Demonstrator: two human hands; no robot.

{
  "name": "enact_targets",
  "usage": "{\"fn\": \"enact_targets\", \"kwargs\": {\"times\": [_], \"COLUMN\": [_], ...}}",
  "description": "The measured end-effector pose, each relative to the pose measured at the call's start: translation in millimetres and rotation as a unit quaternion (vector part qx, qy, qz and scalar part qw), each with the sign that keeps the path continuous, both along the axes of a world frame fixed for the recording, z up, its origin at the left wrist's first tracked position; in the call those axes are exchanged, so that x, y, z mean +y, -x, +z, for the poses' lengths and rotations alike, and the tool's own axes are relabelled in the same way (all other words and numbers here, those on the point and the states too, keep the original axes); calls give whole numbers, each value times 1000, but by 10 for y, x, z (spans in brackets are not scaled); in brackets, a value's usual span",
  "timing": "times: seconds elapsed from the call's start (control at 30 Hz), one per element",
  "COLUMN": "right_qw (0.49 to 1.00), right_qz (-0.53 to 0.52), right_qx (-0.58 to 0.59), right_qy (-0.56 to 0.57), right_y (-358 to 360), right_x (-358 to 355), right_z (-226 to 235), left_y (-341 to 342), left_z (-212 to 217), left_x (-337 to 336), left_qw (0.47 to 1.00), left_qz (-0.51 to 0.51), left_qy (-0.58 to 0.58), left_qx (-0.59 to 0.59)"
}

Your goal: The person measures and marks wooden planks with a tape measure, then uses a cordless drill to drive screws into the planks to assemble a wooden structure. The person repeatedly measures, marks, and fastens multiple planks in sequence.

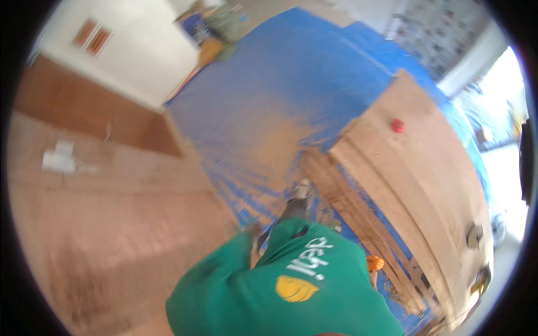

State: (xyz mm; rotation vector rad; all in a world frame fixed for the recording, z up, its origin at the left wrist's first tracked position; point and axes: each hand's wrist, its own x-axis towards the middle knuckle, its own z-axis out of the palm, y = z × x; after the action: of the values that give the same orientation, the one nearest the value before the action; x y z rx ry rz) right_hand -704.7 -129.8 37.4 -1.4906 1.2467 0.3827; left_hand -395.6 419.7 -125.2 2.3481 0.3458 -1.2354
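My right hand [373, 278] shows only as a sliver of skin beside my green shirt. It is closed around a small orange object [375, 263] with a rounded end, whose kind I cannot make out. Motion smears my left hand [254, 255] in front of my body, and its fingers cannot be read. Close to the right hand, several long wooden strips [358, 210] lie on a blue tarp [263, 73]. Beyond them is a stack of plywood sheets [426, 173], with a small red object [398, 125] on top.
A large brown board [140, 235] fills the left side, with a white item [59, 158] on it. Sawdust [280, 143] covers part of the tarp ahead. A dark roundish object [475, 235] sits on the plywood's right part. Bags [216, 28] are piled by the white wall.
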Motion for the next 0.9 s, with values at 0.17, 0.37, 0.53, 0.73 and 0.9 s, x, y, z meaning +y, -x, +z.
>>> {"fn": "enact_targets", "kwargs": {"times": [0.17,0.37,0.53,0.73,0.9], "right_qw": [998,993,997,996,991], "right_qz": [18,100,26,-69,-108], "right_qx": [58,43,61,59,80], "right_qy": [3,40,46,23,14], "right_y": [163,194,175,25,12], "right_x": [29,192,586,849,1083], "right_z": [-67,-291,-173,200,469], "left_y": [152,-44,-1317,-1914,-1411], "left_z": [404,341,763,3577,5676], "left_x": [-386,-512,-1428,-3388,-3890], "left_qw": [996,991,969,737,233], "left_qz": [48,20,-182,-243,-78], "left_qy": [69,109,141,631,966], "left_qx": [-32,-79,-85,-10,77]}}
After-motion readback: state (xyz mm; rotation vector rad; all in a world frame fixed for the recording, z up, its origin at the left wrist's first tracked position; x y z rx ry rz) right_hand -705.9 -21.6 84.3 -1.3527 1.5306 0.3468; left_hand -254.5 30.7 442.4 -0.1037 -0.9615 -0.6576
